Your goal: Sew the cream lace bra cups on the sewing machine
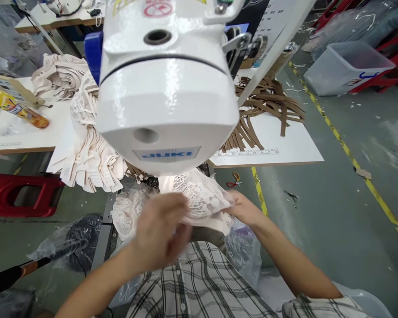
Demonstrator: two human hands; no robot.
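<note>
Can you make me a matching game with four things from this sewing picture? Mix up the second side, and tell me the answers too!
Things:
1. Lace fabric
2. Pile of strips
3. Stool at the left
4. Bin at the upper right

Place, colour or state:
A. Bright red
B. See-through plastic
C. Held by the right hand
D. Brown, right of the sewing machine

Right pairs: 1-C, 2-D, 3-A, 4-B

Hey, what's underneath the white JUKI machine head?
Pale lace fabric sticks out from under the machine head, held at one edge by the right hand. Whatever lies directly beneath is covered by the head.
</note>
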